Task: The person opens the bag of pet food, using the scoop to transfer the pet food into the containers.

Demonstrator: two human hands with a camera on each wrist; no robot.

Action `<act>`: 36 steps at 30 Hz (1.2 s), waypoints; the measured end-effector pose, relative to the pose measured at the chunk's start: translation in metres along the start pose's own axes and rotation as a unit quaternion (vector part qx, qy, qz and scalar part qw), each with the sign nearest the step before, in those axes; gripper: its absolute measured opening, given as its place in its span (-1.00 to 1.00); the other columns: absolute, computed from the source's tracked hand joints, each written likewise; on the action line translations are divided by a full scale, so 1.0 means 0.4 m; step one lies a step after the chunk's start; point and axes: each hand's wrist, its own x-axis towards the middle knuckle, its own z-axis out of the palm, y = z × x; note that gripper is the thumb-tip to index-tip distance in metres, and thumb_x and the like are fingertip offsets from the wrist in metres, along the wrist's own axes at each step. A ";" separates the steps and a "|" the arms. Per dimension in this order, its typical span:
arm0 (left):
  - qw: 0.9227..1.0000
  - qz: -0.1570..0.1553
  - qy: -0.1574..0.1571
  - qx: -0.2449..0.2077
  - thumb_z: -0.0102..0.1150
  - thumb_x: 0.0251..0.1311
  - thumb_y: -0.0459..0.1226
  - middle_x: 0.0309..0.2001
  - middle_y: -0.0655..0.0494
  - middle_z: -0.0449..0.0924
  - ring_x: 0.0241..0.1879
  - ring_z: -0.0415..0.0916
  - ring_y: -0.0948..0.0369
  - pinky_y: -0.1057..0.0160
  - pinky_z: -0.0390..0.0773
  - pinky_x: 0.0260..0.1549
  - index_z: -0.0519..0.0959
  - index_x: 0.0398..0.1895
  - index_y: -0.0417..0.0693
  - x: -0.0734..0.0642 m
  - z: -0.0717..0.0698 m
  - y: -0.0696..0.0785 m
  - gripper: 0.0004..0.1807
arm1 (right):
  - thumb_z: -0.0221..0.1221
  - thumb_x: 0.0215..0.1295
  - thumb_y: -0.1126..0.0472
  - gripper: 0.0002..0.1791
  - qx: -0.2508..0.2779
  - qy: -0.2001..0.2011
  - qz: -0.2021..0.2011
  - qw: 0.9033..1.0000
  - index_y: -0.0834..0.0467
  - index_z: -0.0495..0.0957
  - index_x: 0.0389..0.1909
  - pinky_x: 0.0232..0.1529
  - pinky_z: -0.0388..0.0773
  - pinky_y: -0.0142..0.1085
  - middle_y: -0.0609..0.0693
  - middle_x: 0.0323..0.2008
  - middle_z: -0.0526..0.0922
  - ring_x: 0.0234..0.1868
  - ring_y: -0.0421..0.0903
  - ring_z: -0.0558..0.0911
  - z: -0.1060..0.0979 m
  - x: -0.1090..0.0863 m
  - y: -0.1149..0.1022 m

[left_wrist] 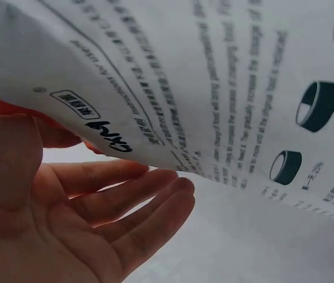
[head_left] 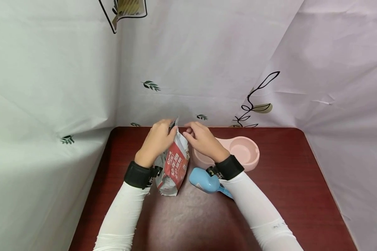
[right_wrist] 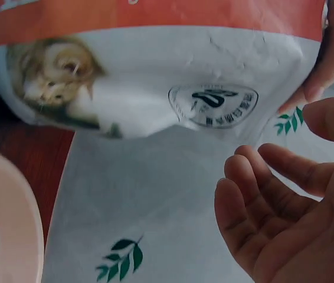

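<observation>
A white and red bag of cat food (head_left: 177, 164) stands on the table, its top edge upward. My left hand (head_left: 157, 140) pinches the bag's top edge between thumb and fingers. In the left wrist view, printed white packaging of the bag (left_wrist: 214, 88) covers part of that grip. Just right of the bag's top, my right hand (head_left: 205, 140) holds nothing, its fingers loosely bent. The right wrist view has this right hand (right_wrist: 291, 212) a little apart from the bag (right_wrist: 143, 82), whose front carries a cat picture.
Behind my right hand sits a pink double bowl (head_left: 245, 153), partly hidden by the hand and wrist. A blue scoop (head_left: 204, 180) lies in front of it, handle under my right forearm. The dark red table (head_left: 289, 195) ends at a white patterned cloth (head_left: 191, 62).
</observation>
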 end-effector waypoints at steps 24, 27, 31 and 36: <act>0.998 -0.051 -0.041 -0.005 -0.14 0.43 -0.25 -0.32 -0.13 0.62 -0.41 0.54 0.04 0.07 0.56 -0.48 0.57 -0.17 -0.20 0.047 0.012 -0.005 -0.73 | -0.20 0.58 0.02 -0.69 0.173 -0.035 0.134 0.975 0.11 0.42 -0.23 -0.50 0.36 -0.29 0.07 -0.44 0.53 -0.48 -0.02 0.55 0.054 0.086 -0.037; 0.997 -0.052 -0.048 -0.015 -0.18 0.45 -0.24 -0.33 -0.12 0.60 -0.42 0.53 0.05 0.08 0.56 -0.49 0.54 -0.20 -0.19 0.050 0.015 -0.003 -0.72 | -0.22 0.58 0.01 -0.63 0.202 -0.033 0.149 0.967 0.14 0.40 -0.32 -0.54 0.32 -0.32 0.05 -0.50 0.48 -0.54 -0.06 0.49 0.059 0.088 -0.037; 0.996 -0.060 -0.057 -0.031 -0.18 0.45 -0.26 -0.23 -0.16 0.62 -0.35 0.56 0.04 0.03 0.62 -0.40 0.55 -0.11 -0.23 0.050 0.013 -0.004 -0.70 | -0.26 0.59 0.01 -0.56 0.258 -0.046 0.156 0.952 0.17 0.35 -0.43 -0.55 0.31 -0.36 0.01 -0.58 0.37 -0.61 -0.11 0.39 0.067 0.091 -0.037; 0.994 -0.068 -0.069 -0.052 -0.16 0.42 -0.27 -0.21 -0.16 0.64 -0.34 0.56 0.04 0.05 0.62 -0.39 0.58 -0.04 -0.25 0.046 0.009 -0.010 -0.68 | -0.29 0.60 0.01 -0.55 0.316 -0.068 0.159 0.933 0.17 0.31 -0.45 -0.48 0.30 -0.29 0.00 -0.58 0.30 -0.60 -0.09 0.33 0.076 0.094 -0.034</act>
